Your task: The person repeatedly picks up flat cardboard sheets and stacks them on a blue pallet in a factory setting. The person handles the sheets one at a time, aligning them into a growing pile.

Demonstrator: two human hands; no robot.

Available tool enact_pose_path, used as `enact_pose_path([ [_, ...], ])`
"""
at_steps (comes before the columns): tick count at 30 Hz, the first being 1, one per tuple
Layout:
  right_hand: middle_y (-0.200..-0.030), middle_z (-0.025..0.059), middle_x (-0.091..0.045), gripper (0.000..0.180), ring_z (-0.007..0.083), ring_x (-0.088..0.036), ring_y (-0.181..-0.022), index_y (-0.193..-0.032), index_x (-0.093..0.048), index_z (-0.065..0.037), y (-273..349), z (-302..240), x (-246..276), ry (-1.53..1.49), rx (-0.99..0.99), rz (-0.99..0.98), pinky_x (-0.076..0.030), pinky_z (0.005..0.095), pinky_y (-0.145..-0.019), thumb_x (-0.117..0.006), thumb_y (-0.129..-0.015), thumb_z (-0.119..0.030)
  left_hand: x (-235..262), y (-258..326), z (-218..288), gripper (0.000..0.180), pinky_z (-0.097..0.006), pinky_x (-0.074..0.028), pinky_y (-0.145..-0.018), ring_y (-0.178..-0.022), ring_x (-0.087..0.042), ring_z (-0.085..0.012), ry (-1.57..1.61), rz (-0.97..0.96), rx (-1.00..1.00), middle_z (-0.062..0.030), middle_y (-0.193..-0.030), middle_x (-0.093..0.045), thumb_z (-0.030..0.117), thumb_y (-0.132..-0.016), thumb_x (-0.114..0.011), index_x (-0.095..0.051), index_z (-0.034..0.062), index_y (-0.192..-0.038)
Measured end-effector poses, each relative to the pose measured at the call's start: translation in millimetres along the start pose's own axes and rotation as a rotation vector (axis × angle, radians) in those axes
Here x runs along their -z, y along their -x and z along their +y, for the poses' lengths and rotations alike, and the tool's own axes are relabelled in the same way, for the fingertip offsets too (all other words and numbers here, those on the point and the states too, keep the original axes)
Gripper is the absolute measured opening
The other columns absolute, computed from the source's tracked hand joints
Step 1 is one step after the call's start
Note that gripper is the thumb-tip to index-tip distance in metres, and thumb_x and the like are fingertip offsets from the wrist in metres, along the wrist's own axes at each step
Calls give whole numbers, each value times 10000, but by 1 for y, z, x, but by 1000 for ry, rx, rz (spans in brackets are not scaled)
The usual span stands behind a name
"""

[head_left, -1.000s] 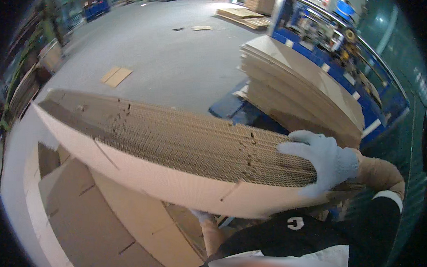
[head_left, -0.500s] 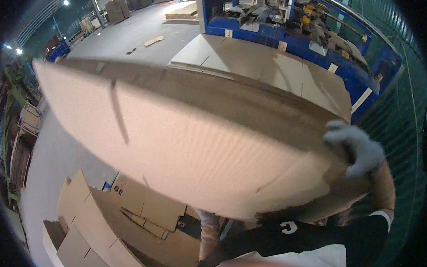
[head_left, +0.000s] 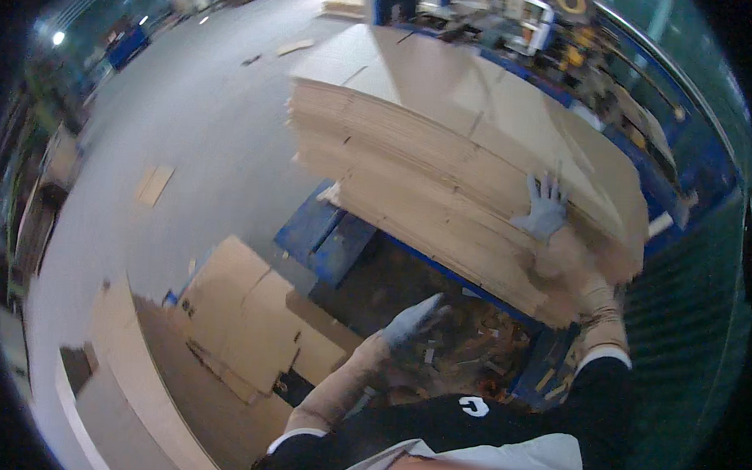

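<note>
The left hand (head_left: 412, 319), gloved in grey, hangs in the air with its fingers straight and loosely together, holding nothing. It points up and right, toward the underside of the cardboard stack (head_left: 444, 179), and stands apart from it. Below and to the left of this hand lie flat boxes (head_left: 249, 313) on the floor, some overlapping. Just past its fingertips, under the stack, is a dark gap littered with scraps (head_left: 480, 338). Left of that gap, up and left of the hand, sits a blue pallet (head_left: 326, 229) that carries the stack's near corner.

The right hand (head_left: 544, 209), also in a grey glove, is up and right of the left one. Its fingers are spread wide and its palm lies flat against the stack's side, near the right end, pressing on the layered edges rather than gripping them. The stack is a thick pile of sheets, its top tilted and running away to the upper left of this hand. To the hand's right, blue machinery (head_left: 685, 163) runs along the stack. Far off, up and left of both hands, the grey floor (head_left: 207, 105) spreads out with a loose sheet (head_left: 155, 185) on it.
</note>
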State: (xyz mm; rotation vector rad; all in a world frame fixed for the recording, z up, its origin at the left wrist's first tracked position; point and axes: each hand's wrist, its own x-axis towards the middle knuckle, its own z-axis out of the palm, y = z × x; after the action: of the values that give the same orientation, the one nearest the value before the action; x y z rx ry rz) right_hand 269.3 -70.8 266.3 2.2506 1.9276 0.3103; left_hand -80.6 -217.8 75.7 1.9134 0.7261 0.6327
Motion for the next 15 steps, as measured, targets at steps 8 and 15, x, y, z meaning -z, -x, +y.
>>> enact_pose_path([
  [8,-1119,131,-608,492,318,-595,-937,-1193,-548,7,-1,-79,-138,2,220,-29,-495,418,-782,-621,-803,-285,-60,377,-40,330,-394,-475,-827,-964,-614,-279,-73,577,1221,-139,-1043,-651,302,-854,-582,-602,115,-1125],
  [15,-1141,161,-606,471,357,-597,-925,-1138,-578,26,39,-169,-138,66,285,-101,-495,430,-761,-617,-802,-302,-257,606,-26,449,-445,-434,-783,-1004,-566,-346,1044,2557,1186,-193,-1169,-605,480,-926,-380,-529,120,-1151],
])
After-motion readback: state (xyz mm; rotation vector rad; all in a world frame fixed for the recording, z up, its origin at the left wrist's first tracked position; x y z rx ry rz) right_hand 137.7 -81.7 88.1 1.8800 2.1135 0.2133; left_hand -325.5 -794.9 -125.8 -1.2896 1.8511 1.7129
